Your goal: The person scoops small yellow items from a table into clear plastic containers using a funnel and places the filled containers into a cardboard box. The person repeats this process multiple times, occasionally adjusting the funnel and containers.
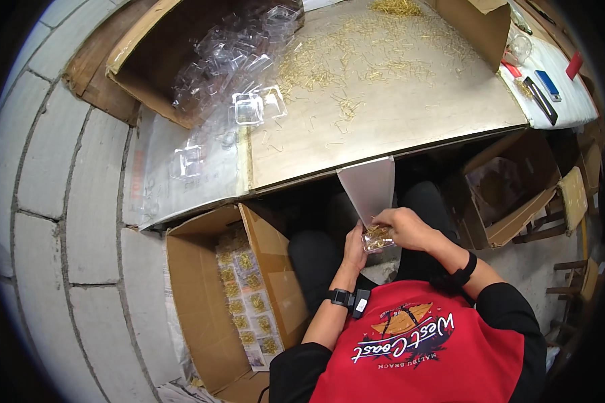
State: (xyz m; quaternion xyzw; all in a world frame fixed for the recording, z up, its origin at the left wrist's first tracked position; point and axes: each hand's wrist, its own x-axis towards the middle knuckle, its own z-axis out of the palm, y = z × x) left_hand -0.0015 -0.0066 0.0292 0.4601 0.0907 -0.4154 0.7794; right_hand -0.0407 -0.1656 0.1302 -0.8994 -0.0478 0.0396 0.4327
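box point(377, 246) with gold hooks point(379, 234) sits at the low end of chute point(373, 183). left hand point(355, 248) has a closed grip on its side, likely to steady it; right hand point(406, 229) bends over its top, can't tell if pinching hooks. chute slopes off table point(444, 114) edge, probably to guide hooks down. filled packs point(256, 302) stay in rows in carton point(274, 258) by left leg point(310, 258), seemingly for tidiness; clear trays point(249, 109) heap on table's left.

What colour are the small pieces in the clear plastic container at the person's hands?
The small pieces are gold-coloured, as the head view shows.
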